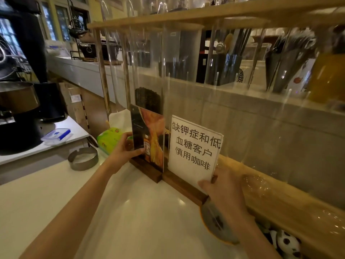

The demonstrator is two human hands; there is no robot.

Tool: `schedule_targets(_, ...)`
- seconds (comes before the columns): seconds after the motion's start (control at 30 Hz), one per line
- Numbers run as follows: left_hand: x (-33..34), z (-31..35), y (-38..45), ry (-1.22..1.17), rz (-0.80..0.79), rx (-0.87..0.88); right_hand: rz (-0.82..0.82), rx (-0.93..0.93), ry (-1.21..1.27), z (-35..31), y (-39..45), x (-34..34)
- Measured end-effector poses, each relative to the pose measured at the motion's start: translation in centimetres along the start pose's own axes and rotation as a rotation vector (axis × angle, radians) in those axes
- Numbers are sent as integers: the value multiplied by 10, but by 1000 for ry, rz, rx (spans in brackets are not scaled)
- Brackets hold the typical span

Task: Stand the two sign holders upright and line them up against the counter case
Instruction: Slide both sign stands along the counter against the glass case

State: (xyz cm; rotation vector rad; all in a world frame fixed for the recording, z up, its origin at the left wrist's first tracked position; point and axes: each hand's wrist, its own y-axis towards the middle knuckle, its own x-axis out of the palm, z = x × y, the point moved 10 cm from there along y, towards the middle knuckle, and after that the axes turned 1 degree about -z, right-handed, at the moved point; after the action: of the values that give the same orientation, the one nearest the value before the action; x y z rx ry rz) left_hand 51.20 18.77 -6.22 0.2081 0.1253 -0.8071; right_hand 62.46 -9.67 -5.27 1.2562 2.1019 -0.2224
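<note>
Both sign holders stand upright on the counter (141, 217), wooden bases end to end, close against the clear counter case (214, 94). The picture sign holder (149, 139) sits on the far side of the text sign holder (194, 146). Each looks like a thin, stiff, slick acrylic sheet slotted in a heavier wood foot, so I judge it top-light but easily tipped; best steered low, near the base. My left hand (124, 149) pinches the picture sheet's outer edge, fingers closed on it. My right hand (222, 187) holds the text sheet's near lower corner, fingers wrapped round it.
</note>
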Motion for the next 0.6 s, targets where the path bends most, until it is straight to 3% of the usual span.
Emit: schedule_targets(0.6,16,-6,17,-4,50,31,15,-4,-38,4,2,-2)
